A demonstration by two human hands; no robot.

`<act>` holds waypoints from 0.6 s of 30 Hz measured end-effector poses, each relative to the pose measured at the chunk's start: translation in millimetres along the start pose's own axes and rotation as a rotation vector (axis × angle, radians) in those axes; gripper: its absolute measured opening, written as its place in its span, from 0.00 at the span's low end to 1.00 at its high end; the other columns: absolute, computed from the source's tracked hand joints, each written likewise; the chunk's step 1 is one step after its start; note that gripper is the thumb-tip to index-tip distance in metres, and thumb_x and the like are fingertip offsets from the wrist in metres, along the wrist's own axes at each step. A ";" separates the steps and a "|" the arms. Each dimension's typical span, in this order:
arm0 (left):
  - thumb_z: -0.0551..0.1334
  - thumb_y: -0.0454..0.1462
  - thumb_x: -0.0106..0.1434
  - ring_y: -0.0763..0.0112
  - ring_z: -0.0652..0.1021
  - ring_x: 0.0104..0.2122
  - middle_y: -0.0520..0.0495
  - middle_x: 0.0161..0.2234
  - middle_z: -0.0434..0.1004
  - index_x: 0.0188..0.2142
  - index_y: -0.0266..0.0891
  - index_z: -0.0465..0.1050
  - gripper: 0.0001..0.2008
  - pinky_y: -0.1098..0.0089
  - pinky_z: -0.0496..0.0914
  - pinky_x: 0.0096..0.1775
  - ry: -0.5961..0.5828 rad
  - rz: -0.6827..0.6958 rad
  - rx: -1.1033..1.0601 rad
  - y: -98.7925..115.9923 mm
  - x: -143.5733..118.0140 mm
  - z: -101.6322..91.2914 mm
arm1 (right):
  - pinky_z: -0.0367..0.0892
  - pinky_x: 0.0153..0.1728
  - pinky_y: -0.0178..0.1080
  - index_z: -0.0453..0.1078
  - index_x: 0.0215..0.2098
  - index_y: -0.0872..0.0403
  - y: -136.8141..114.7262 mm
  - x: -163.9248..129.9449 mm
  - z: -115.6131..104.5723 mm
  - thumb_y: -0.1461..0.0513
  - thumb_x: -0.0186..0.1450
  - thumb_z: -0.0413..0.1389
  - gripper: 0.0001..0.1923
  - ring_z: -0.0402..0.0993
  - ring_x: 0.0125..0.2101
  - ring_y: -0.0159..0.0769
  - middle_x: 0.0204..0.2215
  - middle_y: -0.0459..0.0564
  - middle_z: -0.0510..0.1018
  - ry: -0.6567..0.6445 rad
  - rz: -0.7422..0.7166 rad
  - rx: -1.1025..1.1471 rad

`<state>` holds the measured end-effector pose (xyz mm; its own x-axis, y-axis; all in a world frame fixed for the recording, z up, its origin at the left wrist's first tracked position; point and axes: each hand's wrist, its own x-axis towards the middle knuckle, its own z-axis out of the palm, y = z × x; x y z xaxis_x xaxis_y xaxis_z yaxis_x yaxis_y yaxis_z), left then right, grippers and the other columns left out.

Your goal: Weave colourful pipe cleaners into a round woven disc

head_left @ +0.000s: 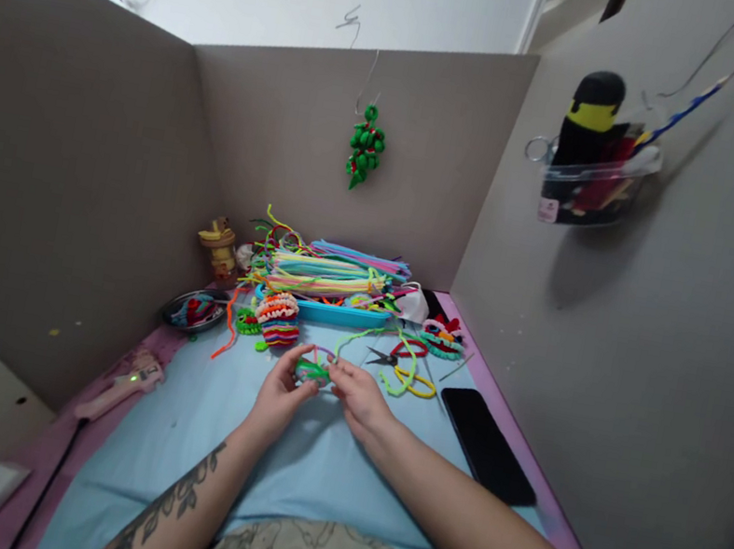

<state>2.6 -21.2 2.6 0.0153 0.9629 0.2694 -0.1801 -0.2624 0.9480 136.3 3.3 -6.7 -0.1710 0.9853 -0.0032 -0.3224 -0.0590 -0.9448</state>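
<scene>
Both the left hand [279, 392] and right hand [356, 397] are pinching a green pipe-cleaner piece [311, 371] just before the scissors [387, 357]; tugging unevenly could be loosening its twist.

Green pipe-cleaner piece [311, 371]: small, fuzzy, bright green, bent into a compact coil, held just above the blue mat between the fingertips of my left hand [279, 392] and my right hand [356, 397]. A thin lilac strand arches over it from one set of my fingertips to the other. Its exact shape is too small to make out.
</scene>
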 end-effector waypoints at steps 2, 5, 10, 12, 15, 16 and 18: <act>0.65 0.34 0.50 0.68 0.72 0.38 0.45 0.44 0.69 0.50 0.42 0.64 0.27 0.69 0.68 0.38 0.013 0.012 0.030 -2.1 -0.4 0.8 | 0.60 0.40 0.39 0.69 0.20 0.56 0.6 -0.6 2.1 0.50 0.50 0.60 0.16 0.68 0.39 0.40 0.31 0.50 0.75 0.027 -0.070 -0.021; 0.65 0.35 0.50 0.67 0.73 0.39 0.44 0.45 0.69 0.50 0.42 0.63 0.27 0.67 0.69 0.39 0.008 0.025 0.066 -6.3 -0.6 1.9 | 0.56 0.47 0.40 0.67 0.17 0.55 1.5 -1.5 5.4 0.51 0.50 0.59 0.17 0.64 0.45 0.41 0.38 0.51 0.72 0.075 -0.124 -0.018; 0.64 0.36 0.52 0.67 0.74 0.39 0.43 0.45 0.69 0.52 0.42 0.61 0.27 0.67 0.69 0.39 -0.040 0.028 0.146 -8.7 -1.4 4.1 | 0.53 0.50 0.41 0.66 0.16 0.56 1.8 -1.1 5.5 0.54 0.52 0.57 0.15 0.61 0.48 0.42 0.43 0.53 0.67 0.149 -0.169 -0.046; 0.63 0.37 0.53 0.67 0.74 0.39 0.43 0.45 0.68 0.54 0.43 0.57 0.29 0.67 0.70 0.38 -0.050 0.029 0.180 -8.2 -1.6 3.4 | 0.52 0.51 0.41 0.67 0.17 0.55 0.3 0.5 2.8 0.55 0.53 0.56 0.13 0.61 0.47 0.41 0.43 0.52 0.67 0.172 -0.185 -0.088; 0.62 0.39 0.54 0.65 0.74 0.40 0.41 0.49 0.63 0.56 0.45 0.53 0.31 0.67 0.71 0.34 0.025 0.077 0.305 -8.0 -2.2 -1.4 | 0.52 0.51 0.40 0.70 0.21 0.55 -3.1 3.6 -2.7 0.56 0.54 0.56 0.10 0.62 0.47 0.40 0.42 0.51 0.68 0.194 -0.234 -0.183; 0.62 0.39 0.54 0.65 0.74 0.41 0.40 0.50 0.62 0.55 0.45 0.54 0.30 0.68 0.71 0.33 0.072 0.122 0.380 -8.0 -2.7 -3.4 | 0.52 0.51 0.39 0.70 0.22 0.55 -4.0 4.4 -4.4 0.56 0.54 0.56 0.10 0.63 0.46 0.39 0.41 0.51 0.68 0.196 -0.251 -0.215; 0.62 0.39 0.54 0.64 0.72 0.42 0.41 0.48 0.63 0.50 0.43 0.60 0.23 0.67 0.70 0.34 0.154 0.268 0.563 -7.3 -4.1 -6.7 | 0.53 0.51 0.38 0.70 0.23 0.54 -4.5 5.1 -6.4 0.56 0.55 0.56 0.10 0.64 0.46 0.38 0.40 0.50 0.69 0.189 -0.274 -0.271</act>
<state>-2.8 -22.9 -6.5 -0.1074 0.8462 0.5220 0.3865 -0.4482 0.8061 142.8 9.7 -4.5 0.0688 0.9723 0.2233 -0.0711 0.2280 -0.9711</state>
